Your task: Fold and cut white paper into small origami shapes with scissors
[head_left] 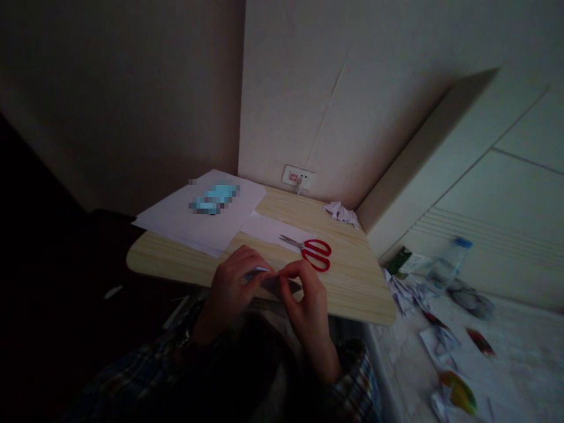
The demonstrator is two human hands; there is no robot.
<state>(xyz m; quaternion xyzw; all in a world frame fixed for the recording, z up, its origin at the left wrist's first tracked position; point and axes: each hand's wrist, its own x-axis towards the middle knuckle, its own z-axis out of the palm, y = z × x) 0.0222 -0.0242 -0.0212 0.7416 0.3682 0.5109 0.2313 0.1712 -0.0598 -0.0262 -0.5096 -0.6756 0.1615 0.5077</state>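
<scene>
Both of my hands pinch a small folded piece of white paper (274, 281) above the near edge of a light wooden table (356, 288). My left hand (231, 288) grips its left end with the fingers curled. My right hand (306, 302) pinches the right end between thumb and fingertips. Red-handled scissors (314, 251) lie shut on the table just beyond my right hand.
White sheets (200, 220) cover the table's far left, with a blurred blue patch on them. Crumpled folded paper (341, 212) lies near the wall socket (298, 176). To the right, a surface holds a plastic bottle (447, 261), paper scraps (408, 291) and colourful wrappers (460, 393).
</scene>
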